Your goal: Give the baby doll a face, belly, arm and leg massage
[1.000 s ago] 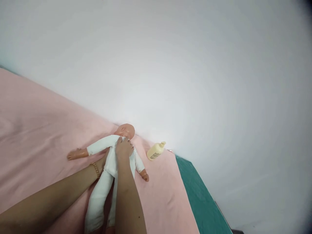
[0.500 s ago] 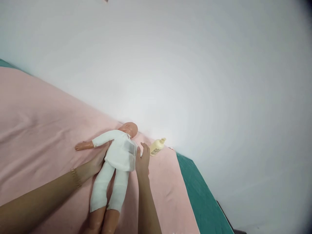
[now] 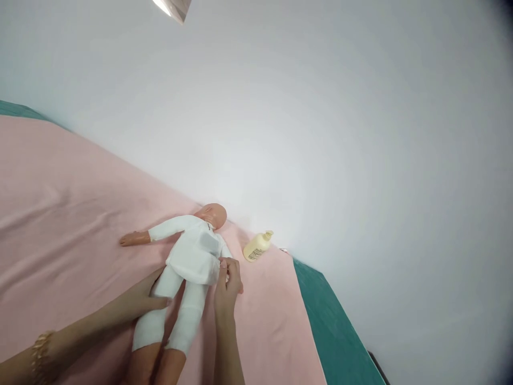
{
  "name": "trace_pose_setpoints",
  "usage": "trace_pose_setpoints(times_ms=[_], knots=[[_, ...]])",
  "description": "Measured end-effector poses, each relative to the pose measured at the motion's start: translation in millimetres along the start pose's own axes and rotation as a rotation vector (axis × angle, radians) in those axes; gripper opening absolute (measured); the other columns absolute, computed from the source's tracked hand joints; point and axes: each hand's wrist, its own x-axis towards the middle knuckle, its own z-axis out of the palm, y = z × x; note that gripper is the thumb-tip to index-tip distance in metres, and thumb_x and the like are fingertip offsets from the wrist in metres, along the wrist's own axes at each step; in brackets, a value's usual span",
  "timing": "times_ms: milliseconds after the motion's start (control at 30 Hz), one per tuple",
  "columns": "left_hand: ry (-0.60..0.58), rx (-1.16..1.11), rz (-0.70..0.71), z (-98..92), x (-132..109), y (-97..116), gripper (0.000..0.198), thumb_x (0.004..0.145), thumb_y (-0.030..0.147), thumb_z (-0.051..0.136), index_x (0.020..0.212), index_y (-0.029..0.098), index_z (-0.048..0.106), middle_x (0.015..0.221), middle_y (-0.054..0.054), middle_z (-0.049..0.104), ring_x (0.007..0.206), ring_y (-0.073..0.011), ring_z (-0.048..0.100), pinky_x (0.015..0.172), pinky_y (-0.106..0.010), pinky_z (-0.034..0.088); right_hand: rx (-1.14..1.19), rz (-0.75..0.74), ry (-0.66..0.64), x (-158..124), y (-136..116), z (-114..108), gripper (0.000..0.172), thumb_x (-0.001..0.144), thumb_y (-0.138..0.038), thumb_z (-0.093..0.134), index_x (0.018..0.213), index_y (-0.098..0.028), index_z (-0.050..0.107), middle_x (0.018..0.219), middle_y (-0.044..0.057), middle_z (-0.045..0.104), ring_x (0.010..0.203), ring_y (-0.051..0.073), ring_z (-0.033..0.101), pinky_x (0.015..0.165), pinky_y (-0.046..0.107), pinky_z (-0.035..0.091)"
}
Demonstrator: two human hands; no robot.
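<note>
A baby doll (image 3: pixel 214 215) in white long-sleeved clothing lies on its back on the pink sheet. Its head points toward the wall and its legs toward me. My left hand (image 3: pixel 146 299) is wrapped round the doll's thigh on the left, thumb across the white legging (image 3: pixel 164 283). At the right side of the doll's white top (image 3: pixel 192 254), my right hand (image 3: pixel 229 280) pinches the edge near the hem, fingers curled. That hand partly covers the doll's arm on this side.
A pale yellow pump bottle (image 3: pixel 257 247) stands on the sheet, right of the doll. The pink sheet (image 3: pixel 276 315) covers a green surface (image 3: pixel 336 326) that shows at the right. A white wall (image 3: pixel 320 160) rises behind. Something shiny (image 3: pixel 174 8) hangs at the top edge.
My left hand has slid from the doll's waist down to its thigh. My right hand has come down and in, its fingers closing at the edge of the top.
</note>
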Motion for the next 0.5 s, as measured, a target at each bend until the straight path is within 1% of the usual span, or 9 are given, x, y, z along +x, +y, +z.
trace_pose_setpoints(times_ms=[67, 133, 167, 200, 267, 333, 367, 433, 500], knots=[[-0.159, 0.239, 0.124, -4.5, -5, -21, 0.048, 0.064, 0.043, 0.059, 0.104, 0.025, 0.078, 0.069, -0.012, 0.071, 0.062, -0.0318, 0.064, 0.045, -0.036, 0.05, 0.039, 0.013, 0.004, 19, 4, 7, 0.042, 0.099, -0.051, 0.04, 0.089, -0.02, 0.067, 0.093, 0.006, 0.067, 0.089, 0.02, 0.063, 0.079, 0.032, 0.047], [-0.176, 0.391, 0.137, -6.3, -6, -31, 0.052, 0.082, 0.041, 0.053, 0.126, 0.016, 0.066, 0.082, -0.013, 0.073, 0.061, -0.0274, 0.064, 0.043, -0.032, 0.05, 0.064, 0.014, 0.018, 32, 9, 14, 0.045, 0.099, -0.052, 0.039, 0.086, -0.019, 0.066, 0.084, 0.005, 0.066, 0.081, 0.019, 0.062, 0.072, 0.031, 0.047], [-0.181, 0.415, 0.124, -6.3, -3, -31, 0.049, 0.089, 0.039, 0.049, 0.13, 0.015, 0.06, 0.086, -0.012, 0.073, 0.061, -0.0246, 0.064, 0.043, -0.03, 0.05, 0.076, 0.018, 0.029, 34, 11, 17, 0.046, 0.099, -0.053, 0.039, 0.083, -0.019, 0.065, 0.079, 0.004, 0.065, 0.076, 0.019, 0.061, 0.069, 0.03, 0.047], [-0.212, 0.413, 0.119, -5.5, 2, -28, 0.043, 0.094, 0.038, 0.044, 0.129, 0.016, 0.058, 0.088, -0.009, 0.073, 0.06, -0.0219, 0.063, 0.044, -0.028, 0.05, 0.086, 0.019, 0.04, 35, 13, 19, 0.046, 0.099, -0.053, 0.039, 0.081, -0.019, 0.065, 0.075, 0.003, 0.064, 0.073, 0.019, 0.06, 0.067, 0.03, 0.046], [-0.389, 0.356, 0.142, -1.1, 18, -16, 0.033, 0.1, 0.035, 0.038, 0.108, 0.018, 0.064, 0.082, -0.004, 0.07, 0.062, -0.0181, 0.062, 0.049, -0.026, 0.049, 0.09, -0.007, 0.035, 29, 17, 19, 0.045, 0.099, -0.05, 0.042, 0.076, -0.02, 0.065, 0.071, 0.002, 0.061, 0.071, 0.018, 0.058, 0.066, 0.029, 0.045], [-0.648, 0.291, 0.201, 8.2, 36, -4, 0.038, 0.103, 0.029, 0.033, 0.081, 0.018, 0.062, 0.075, -0.001, 0.065, 0.065, -0.0163, 0.06, 0.056, -0.025, 0.048, 0.066, -0.073, -0.016, 18, 20, 17, 0.041, 0.098, -0.045, 0.046, 0.073, -0.021, 0.068, 0.07, 0.002, 0.06, 0.07, 0.017, 0.057, 0.065, 0.028, 0.043], [-0.715, 0.285, 0.249, 14.4, 43, 0, 0.04, 0.103, 0.026, 0.032, 0.074, 0.017, 0.059, 0.071, -0.001, 0.063, 0.066, -0.0164, 0.059, 0.059, -0.026, 0.047, 0.055, -0.112, -0.047, 12, 21, 15, 0.039, 0.097, -0.042, 0.048, 0.073, -0.022, 0.07, 0.071, 0.002, 0.06, 0.069, 0.017, 0.056, 0.064, 0.028, 0.042], [-0.79, 0.322, 0.356, 27.8, 54, 1, 0.041, 0.102, 0.024, 0.034, 0.069, 0.017, 0.057, 0.067, -0.002, 0.059, 0.066, -0.0177, 0.056, 0.062, -0.029, 0.044, 0.056, -0.163, -0.104, 3, 23, 13, 0.035, 0.096, -0.038, 0.05, 0.074, -0.024, 0.073, 0.071, 0.001, 0.06, 0.066, 0.016, 0.054, 0.059, 0.027, 0.039], [-0.783, 0.379, 0.449, 38.8, 56, -6, 0.039, 0.1, 0.024, 0.037, 0.068, 0.017, 0.058, 0.065, -0.004, 0.057, 0.064, -0.0193, 0.053, 0.061, -0.032, 0.041, 0.074, -0.172, -0.15, 0, 25, 12, 0.033, 0.094, -0.034, 0.051, 0.072, -0.024, 0.074, 0.067, 0.001, 0.058, 0.062, 0.015, 0.052, 0.056, 0.026, 0.036]])
